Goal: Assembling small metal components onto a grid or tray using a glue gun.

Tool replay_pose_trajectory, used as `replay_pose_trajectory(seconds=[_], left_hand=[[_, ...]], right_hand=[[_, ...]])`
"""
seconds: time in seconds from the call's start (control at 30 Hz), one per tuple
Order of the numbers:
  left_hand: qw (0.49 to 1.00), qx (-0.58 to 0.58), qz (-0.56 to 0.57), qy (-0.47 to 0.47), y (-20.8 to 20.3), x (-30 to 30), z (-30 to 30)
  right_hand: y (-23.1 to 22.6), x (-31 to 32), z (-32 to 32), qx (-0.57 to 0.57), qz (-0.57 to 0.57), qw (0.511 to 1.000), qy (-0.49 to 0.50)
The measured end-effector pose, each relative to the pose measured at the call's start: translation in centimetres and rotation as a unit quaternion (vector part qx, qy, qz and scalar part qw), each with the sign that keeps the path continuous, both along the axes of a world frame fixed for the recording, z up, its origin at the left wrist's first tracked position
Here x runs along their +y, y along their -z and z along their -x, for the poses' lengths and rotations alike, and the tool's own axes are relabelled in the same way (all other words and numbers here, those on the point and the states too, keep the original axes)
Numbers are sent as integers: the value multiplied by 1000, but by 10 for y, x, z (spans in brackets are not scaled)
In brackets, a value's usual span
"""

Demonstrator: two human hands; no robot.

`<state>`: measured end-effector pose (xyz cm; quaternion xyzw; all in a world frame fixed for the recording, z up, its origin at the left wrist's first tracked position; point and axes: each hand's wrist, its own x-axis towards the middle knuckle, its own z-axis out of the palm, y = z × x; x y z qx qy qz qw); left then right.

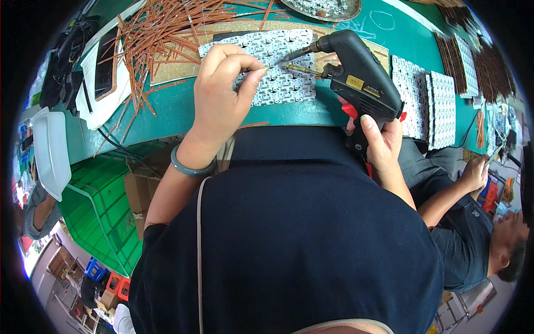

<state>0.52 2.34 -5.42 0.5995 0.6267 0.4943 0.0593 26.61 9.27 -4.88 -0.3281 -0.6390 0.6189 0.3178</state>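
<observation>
My right hand (381, 142) is wrapped round the handle of a black soldering gun (361, 72) with red trigger parts. Its metal tip points left over a black-and-white patterned circuit board panel (286, 89), which lies on a tan board (172, 64). Just left of the tip, my left hand (225, 89) is closed in a pinch, thumb against forefinger, above the panel. Whatever sits between those fingertips is too small to make out. A grey-green bangle circles my left wrist.
A loose heap of reddish-brown wires (161, 36) covers the far left of the green table (283, 116). Stacked patterned panels (442, 111) stand at the right. A phone (107, 64), a round metal dish (328, 8), a green crate (103, 206) and a seated person (467, 245) surround me.
</observation>
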Motion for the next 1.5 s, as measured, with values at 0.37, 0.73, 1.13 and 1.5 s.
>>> replay_pose_trajectory(seconds=[0.37,0.73,1.13,1.5], left_hand=[[999,48,13,2,2,-1,3],[999,49,12,5,2,-2,3],[998,57,13,5,5,-1,4],[999,32,18,22,1,-3,5]], right_hand=[[-1,-1,5,-25,-16,1000,3],[-3,-2,8,-36,-15,999,12],[-1,-1,6,-42,-22,999,14],[-8,5,2,87,88,992,30]])
